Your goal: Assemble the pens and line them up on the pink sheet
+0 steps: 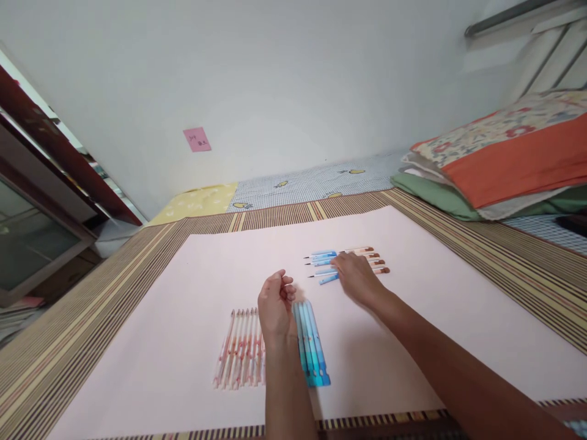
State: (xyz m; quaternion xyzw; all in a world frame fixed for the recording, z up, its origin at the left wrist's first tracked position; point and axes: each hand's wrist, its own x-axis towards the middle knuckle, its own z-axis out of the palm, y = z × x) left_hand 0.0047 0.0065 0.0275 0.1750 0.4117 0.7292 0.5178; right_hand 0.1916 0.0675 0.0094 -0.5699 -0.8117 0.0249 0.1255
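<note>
My right hand [353, 276] reaches over several pens lying sideways, its fingers closed on a blue pen piece among them. Dark tips point left from these pens, and their brown ends [380, 263] stick out on the right. A short blue piece [328, 280] lies just below the fingers. My left hand [276, 302] hovers with loosely curled fingers and nothing visible in it. Under its wrist lie two rows: pink-and-white pens [241, 348] to the left, partly covered by the forearm, and blue-teal pens [313, 345] to the right.
A large pale pink sheet [183, 318] covers the striped mat [87, 305]. Folded bedding with an orange band [527, 159] is piled at the far right. A pink note [197, 139] sticks to the wall. Dark-framed furniture [41, 226] stands on the left.
</note>
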